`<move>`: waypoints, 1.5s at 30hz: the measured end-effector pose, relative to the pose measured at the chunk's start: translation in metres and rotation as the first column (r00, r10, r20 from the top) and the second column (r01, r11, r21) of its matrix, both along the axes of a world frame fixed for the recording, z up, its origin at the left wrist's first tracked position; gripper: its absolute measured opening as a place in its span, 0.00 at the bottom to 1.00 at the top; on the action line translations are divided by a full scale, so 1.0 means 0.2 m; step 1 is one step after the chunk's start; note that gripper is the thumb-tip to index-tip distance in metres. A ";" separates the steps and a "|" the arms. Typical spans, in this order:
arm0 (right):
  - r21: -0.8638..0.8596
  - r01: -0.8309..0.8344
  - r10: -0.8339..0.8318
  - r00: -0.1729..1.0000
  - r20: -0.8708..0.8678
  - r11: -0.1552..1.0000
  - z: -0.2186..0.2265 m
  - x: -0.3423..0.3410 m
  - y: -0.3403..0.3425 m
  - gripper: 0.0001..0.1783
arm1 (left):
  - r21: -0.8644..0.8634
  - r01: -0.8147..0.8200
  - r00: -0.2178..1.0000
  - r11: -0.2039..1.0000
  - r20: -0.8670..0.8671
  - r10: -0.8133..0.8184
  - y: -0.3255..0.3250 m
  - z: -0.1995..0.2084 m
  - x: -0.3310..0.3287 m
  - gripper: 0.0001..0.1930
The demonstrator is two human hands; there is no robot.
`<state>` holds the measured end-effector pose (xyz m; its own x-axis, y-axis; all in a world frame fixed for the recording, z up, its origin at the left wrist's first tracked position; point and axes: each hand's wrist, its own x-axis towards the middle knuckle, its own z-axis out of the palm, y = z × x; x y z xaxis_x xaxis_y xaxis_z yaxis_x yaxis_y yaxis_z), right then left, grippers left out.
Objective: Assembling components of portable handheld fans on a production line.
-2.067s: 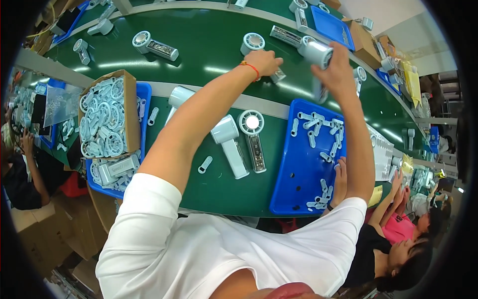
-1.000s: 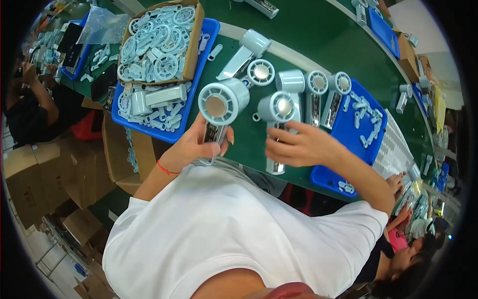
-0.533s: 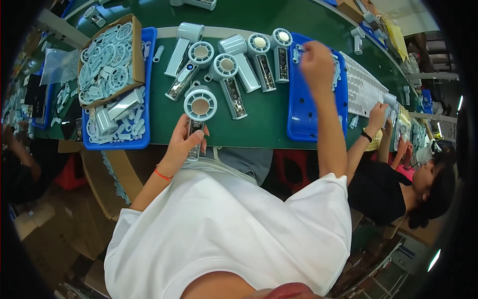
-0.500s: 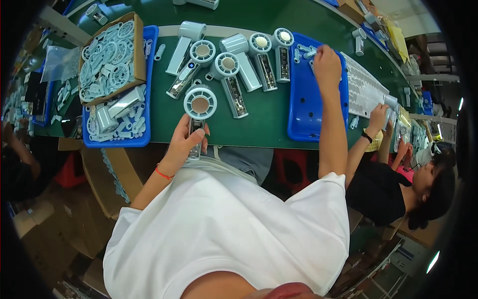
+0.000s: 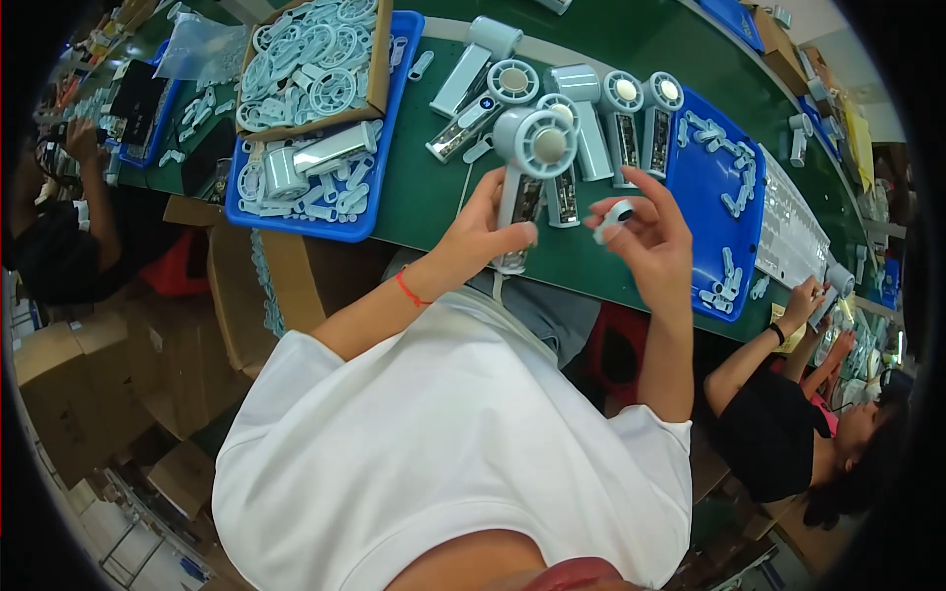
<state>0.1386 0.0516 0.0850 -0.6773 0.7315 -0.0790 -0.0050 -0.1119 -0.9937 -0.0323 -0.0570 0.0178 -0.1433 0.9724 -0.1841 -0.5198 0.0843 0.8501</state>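
Note:
My left hand [image 5: 493, 229] is closed around the handle of a light-blue handheld fan [image 5: 522, 202]. Its round grille faces up, and circuitry shows in the open front of the handle. To the right of that handle, my right hand [image 5: 658, 241] pinches a small pale-blue plastic part [image 5: 613, 221] with a dark spot at its end, apart from the fan. Several similar fans [image 5: 591, 128] lie on the green table just beyond, some with their handle insides exposed. A blue tray [image 5: 702, 202] holding small pale-blue plastic parts is beyond my right hand.
At the left, a blue tray [image 5: 305, 232] carries a cardboard box [image 5: 378, 69] of ring-shaped parts, plus loose pieces and fan housings. A white tray with round hollows [image 5: 793, 212] lies at the right, by a co-worker's hands [image 5: 806, 300]. Cardboard boxes [image 5: 261, 295] stand below the table edge.
My right hand has come back from the right blue tray toward the held fan and now holds a small plastic part. The left hand keeps the fan; the whole view has shifted.

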 end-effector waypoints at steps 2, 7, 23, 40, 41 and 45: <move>-0.043 0.019 -0.021 0.999 -0.044 0.999 -0.05 -0.04 -0.07 0.20 | 0.007 0.047 0.999 0.999 0.005 -0.047 0.02 0.02 0.00 0.34; -0.084 0.185 -0.191 0.979 -0.070 0.979 -0.16 -0.07 -0.13 0.21 | 0.142 0.032 0.991 0.989 -0.135 -0.012 0.07 -0.01 0.04 0.41; -0.219 0.281 -0.256 0.957 0.135 0.935 -0.29 -0.09 -0.12 0.20 | 0.054 0.041 0.599 0.998 -0.801 0.019 0.06 -0.03 0.06 0.45; -0.107 0.312 -0.288 0.938 0.196 0.944 -0.26 -0.11 -0.11 0.14 | 0.055 0.051 0.657 0.997 -0.754 0.008 0.11 -0.05 0.06 0.39; -0.102 0.306 -0.279 0.935 0.218 0.946 -0.25 -0.11 -0.11 0.13 | 0.053 0.053 0.656 0.997 -0.755 0.006 0.11 -0.05 0.06 0.39; -0.123 0.307 -0.273 0.933 0.233 0.944 -0.25 -0.11 -0.10 0.13 | 0.051 0.047 0.632 0.998 -0.775 0.010 0.11 -0.03 0.06 0.37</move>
